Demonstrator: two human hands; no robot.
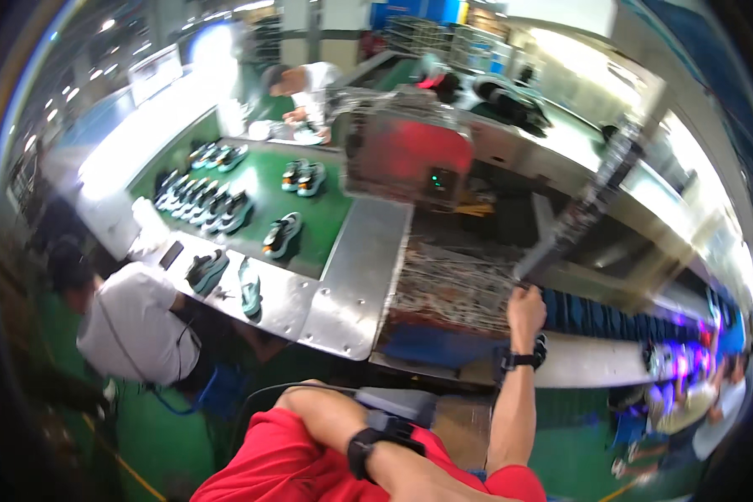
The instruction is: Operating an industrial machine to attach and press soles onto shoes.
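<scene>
My right hand (526, 311), stretched far forward, is closed at the lower end of a long, worn grey bar (579, 205). The bar slopes up and to the right. A black band circles that wrist. My left hand (320, 410) lies low in front of me over red cloth; its fingers cannot be made out. Another black band sits on the left wrist. Beyond my right hand is a scuffed, streaky work surface (452, 280), and a boxy machine head (406, 155) with a red patch stands behind it.
On the left, a green conveyor (309, 226) carries several shoes. A bare metal plate (351, 297) edges it. A seated person (138, 326) is at the near left, another person (305, 92) at the far side. Dark upright pieces (602, 318) line the right, with people (699, 410) beyond.
</scene>
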